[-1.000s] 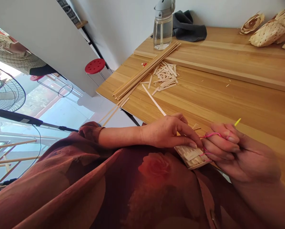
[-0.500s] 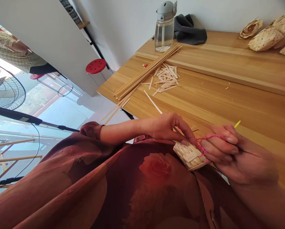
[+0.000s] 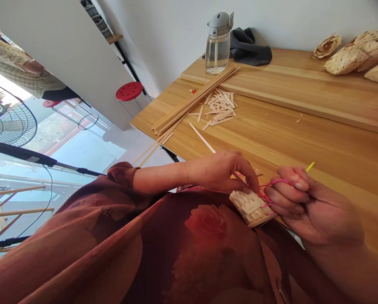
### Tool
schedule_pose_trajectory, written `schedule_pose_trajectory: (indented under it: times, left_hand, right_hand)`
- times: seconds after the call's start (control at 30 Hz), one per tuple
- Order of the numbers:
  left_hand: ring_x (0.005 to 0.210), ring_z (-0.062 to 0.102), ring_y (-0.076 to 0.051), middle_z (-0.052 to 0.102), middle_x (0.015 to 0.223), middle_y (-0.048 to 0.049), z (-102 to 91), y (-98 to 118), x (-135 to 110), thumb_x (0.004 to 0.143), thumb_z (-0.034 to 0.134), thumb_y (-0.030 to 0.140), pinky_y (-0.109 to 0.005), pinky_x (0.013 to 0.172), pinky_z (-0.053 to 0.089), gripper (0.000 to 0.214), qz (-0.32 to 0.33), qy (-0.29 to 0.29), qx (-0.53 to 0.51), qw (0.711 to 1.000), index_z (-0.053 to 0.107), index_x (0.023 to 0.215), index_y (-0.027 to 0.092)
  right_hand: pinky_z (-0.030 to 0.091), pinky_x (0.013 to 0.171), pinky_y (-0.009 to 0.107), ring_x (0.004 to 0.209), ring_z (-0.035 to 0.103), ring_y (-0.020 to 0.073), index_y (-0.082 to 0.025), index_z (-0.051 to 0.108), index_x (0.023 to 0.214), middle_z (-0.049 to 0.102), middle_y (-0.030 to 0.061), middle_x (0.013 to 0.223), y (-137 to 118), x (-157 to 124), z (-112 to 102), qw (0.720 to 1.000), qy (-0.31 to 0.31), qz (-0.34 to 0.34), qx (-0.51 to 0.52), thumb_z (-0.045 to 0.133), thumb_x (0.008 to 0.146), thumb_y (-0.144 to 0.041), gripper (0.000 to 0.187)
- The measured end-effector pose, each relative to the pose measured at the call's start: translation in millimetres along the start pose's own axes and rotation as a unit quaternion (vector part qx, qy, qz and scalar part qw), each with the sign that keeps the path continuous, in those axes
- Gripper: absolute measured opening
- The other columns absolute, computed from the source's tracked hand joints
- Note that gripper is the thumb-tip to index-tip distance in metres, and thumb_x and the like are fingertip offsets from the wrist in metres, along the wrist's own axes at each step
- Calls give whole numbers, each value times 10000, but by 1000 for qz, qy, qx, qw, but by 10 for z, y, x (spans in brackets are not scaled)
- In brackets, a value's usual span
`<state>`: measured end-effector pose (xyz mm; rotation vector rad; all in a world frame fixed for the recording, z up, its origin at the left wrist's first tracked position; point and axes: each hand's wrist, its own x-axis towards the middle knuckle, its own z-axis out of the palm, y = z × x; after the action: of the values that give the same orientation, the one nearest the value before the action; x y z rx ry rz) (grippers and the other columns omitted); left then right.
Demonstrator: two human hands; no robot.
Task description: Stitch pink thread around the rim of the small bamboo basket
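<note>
- Wooden table (image 3: 287, 139) carries cut strips (image 3: 222, 101).
- Left hand (image 3: 219, 171) pinches woven piece (image 3: 252, 207) before printed garment (image 3: 170, 249).
- Right hand (image 3: 292, 200) clenches pink thread (image 3: 279, 181).
- Apparent step: threading; next move likely calls for even tension.

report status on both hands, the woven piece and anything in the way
Left hand at woven piece, exact hold unclear. Right hand closed on pink thread, yellow tip sticking out. No obstruction seen; scrap pile lies apart on table.
</note>
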<state>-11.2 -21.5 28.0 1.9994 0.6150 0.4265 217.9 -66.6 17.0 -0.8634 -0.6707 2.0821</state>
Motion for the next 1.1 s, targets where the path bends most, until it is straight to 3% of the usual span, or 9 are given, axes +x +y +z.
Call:
schedule_pose_trajectory:
  times: [0.2, 0.4, 0.63, 0.77, 0.87, 0.93, 0.97, 1.03, 1.1]
  left_hand:
    - [867, 662, -133, 796, 853, 7, -13, 24, 96, 820, 750, 82, -227, 821, 489, 203, -41, -37, -55, 997, 850, 935, 217]
    - [805, 690, -122, 795, 848, -6, -25, -28, 203, 826, 763, 95, -220, 794, 512, 115, -61, -88, -156, 982, 832, 886, 165]
    - [850, 685, -117, 814, 930, 5, -21, -24, 242, 837, 695, 45, -196, 787, 493, 283, -45, -115, -113, 986, 854, 1035, 169]
    - [879, 700, -141, 810, 945, -8, -6, -17, 247, 840, 660, 55, -213, 809, 510, 336, -29, -135, -103, 985, 853, 1090, 169]
    - [869, 702, -142, 812, 937, 10, 1, -23, 255, 801, 656, 26, -218, 796, 508, 386, -33, -138, -100, 985, 860, 1074, 208]
    - [866, 706, -142, 813, 932, 15, 5, -24, 256, 782, 658, 9, -217, 787, 508, 401, -43, -138, -106, 984, 862, 1061, 213]
    - [874, 708, -141, 815, 943, 13, 7, -23, 256, 781, 659, 4, -215, 789, 508, 404, -47, -139, -109, 983, 860, 1066, 207]
    - [893, 707, -132, 816, 975, 7, 12, -17, 251, 799, 644, -3, -206, 809, 507, 404, -53, -141, -110, 983, 854, 1085, 188]
    - [926, 706, -124, 813, 997, 0, 19, -5, 247, 829, 619, -3, -199, 835, 501, 400, -57, -144, -106, 982, 846, 1111, 169]
  right_hand:
    - [189, 423, 268, 496, 126, 119, -239, 423, 678, 156, -46, 614, -20, 6, -46, 999, 22, -25, -5, 733, 915, -380, 414]
    - [325, 487, 289, 532, 247, 138, -248, 493, 713, 225, -33, 652, -23, -5, -82, 999, 25, -33, 17, 692, 956, -416, 356]
    - [388, 483, 245, 559, 302, 136, -236, 485, 703, 186, -37, 646, 0, -13, -43, 993, 51, -65, 84, 683, 975, -366, 360]
    - [349, 443, 236, 597, 379, 147, -237, 545, 704, 271, -14, 651, -51, -25, -55, 997, 29, -66, 27, 704, 958, -406, 344]
    - [364, 453, 241, 638, 454, 153, -235, 588, 695, 379, 9, 668, -101, -75, -114, 994, 30, -72, -76, 729, 932, -479, 368]
    - [457, 561, 257, 700, 513, 159, -249, 636, 733, 500, 23, 730, -121, -141, -157, 970, 68, -112, -205, 691, 960, -525, 361]
    - [499, 647, 272, 752, 551, 165, -262, 671, 779, 575, 30, 792, -127, -182, -170, 942, 93, -141, -289, 656, 985, -540, 347]
    - [532, 800, 310, 886, 633, 191, -294, 742, 937, 700, 42, 963, -136, -267, -165, 857, 116, -182, -468, 574, 1033, -560, 328]
    - [536, 834, 357, 974, 687, 233, -302, 754, 1103, 751, 57, 1079, -147, -334, -121, 765, 87, -178, -612, 516, 1053, -558, 353]
